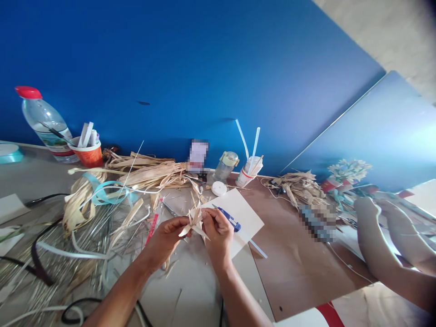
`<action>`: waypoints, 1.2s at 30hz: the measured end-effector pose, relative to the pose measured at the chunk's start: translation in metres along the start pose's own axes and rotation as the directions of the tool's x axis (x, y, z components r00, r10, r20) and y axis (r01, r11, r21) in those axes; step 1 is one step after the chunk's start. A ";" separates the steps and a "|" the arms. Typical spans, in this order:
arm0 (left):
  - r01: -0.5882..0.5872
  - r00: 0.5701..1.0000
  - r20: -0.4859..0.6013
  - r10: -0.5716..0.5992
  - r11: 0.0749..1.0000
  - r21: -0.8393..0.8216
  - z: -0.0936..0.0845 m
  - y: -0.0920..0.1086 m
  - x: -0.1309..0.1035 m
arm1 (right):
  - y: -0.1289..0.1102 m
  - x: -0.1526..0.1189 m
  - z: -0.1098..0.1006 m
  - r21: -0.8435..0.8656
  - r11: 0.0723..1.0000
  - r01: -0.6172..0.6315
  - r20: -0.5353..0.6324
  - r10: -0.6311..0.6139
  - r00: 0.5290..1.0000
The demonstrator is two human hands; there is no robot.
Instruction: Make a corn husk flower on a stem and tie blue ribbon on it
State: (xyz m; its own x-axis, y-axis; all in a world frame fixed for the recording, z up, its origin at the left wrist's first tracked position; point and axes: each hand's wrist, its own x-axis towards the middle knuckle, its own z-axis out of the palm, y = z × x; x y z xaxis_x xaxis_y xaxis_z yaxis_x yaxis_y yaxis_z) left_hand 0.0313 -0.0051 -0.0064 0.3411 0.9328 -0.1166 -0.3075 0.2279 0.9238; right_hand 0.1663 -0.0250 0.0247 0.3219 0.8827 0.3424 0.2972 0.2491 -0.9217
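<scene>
A pale flower of dried corn husk [195, 223], with pointed petals spread outward, is held up between my two hands. My left hand [168, 234] is closed in a pinch at its left side and base. My right hand [220, 229] pinches the petals on the right, thumb against fingers. Right behind my right hand, a blue utility knife [227, 218] lies on a sheet of white paper [250, 213]. Scissors or tweezers [169, 209], too small to tell which, lie just beyond my left hand.
Dried corn husks [156, 173] are heaped along the blue partition [190, 68]. Thin wires [91, 236] and ribbons spread at left. A water bottle [51, 127], red cup [89, 154], glass jar [226, 167] and paper cup [247, 176] stand behind. A co-worker's arm [374, 245] reaches in at right.
</scene>
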 end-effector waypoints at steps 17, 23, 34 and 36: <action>0.032 0.995 -0.088 -0.043 0.993 -0.117 -0.004 -0.005 0.003 | -0.003 -0.001 0.004 -0.045 0.997 0.063 -0.019 -0.064 0.998; -0.002 0.997 -0.080 -0.008 0.992 -0.124 -0.003 -0.003 0.002 | -0.004 -0.001 0.003 -0.094 0.981 0.171 -0.036 -0.175 0.984; 0.010 0.997 -0.077 -0.016 0.996 -0.086 -0.003 -0.005 0.003 | -0.002 -0.002 0.004 -0.084 0.987 0.136 -0.024 -0.139 0.990; 0.017 0.997 -0.076 -0.023 0.997 -0.075 -0.004 -0.005 0.003 | -0.002 -0.002 0.004 -0.068 0.991 0.112 -0.017 -0.114 0.993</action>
State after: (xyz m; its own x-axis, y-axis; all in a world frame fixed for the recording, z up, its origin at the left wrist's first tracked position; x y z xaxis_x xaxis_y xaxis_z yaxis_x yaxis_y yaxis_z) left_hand 0.0306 -0.0023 -0.0124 0.2796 0.9459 -0.1648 -0.3677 0.2640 0.8917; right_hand 0.1615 -0.0258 0.0246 0.3016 0.8416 0.4480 0.3915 0.3191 -0.8631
